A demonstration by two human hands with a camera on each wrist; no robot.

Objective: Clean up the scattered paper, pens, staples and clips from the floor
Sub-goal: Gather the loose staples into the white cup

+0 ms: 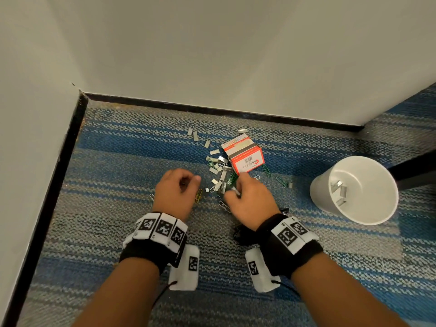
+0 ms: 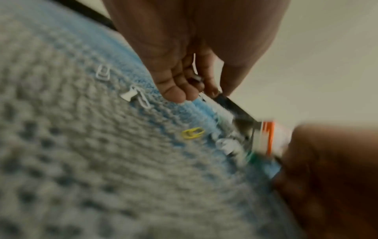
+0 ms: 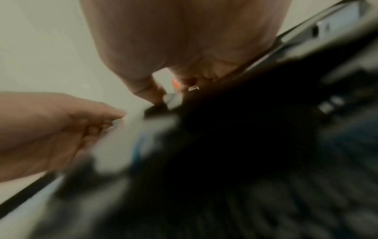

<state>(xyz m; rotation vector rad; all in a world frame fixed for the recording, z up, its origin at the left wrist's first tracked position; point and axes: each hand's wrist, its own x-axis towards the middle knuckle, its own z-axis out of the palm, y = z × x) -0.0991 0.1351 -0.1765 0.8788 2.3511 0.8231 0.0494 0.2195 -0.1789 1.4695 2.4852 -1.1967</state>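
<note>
Centrally in the head view, both hands sit low over striped carpet (image 1: 118, 161). Left hand (image 1: 175, 192) has fingers curled in, pinching a small metal bit, likely a staple strip, seen in the left wrist view (image 2: 197, 78). Right hand (image 1: 250, 204) pinches a staple strip (image 1: 236, 191) at its fingertips. Loose staples and clips pile (image 1: 220, 175) lies between the hands, just left of the red-white clip box (image 1: 245, 159). Yellow paperclip (image 1: 199, 195) beside left hand. White cup (image 1: 354, 220) at right frame holds staples.
</note>
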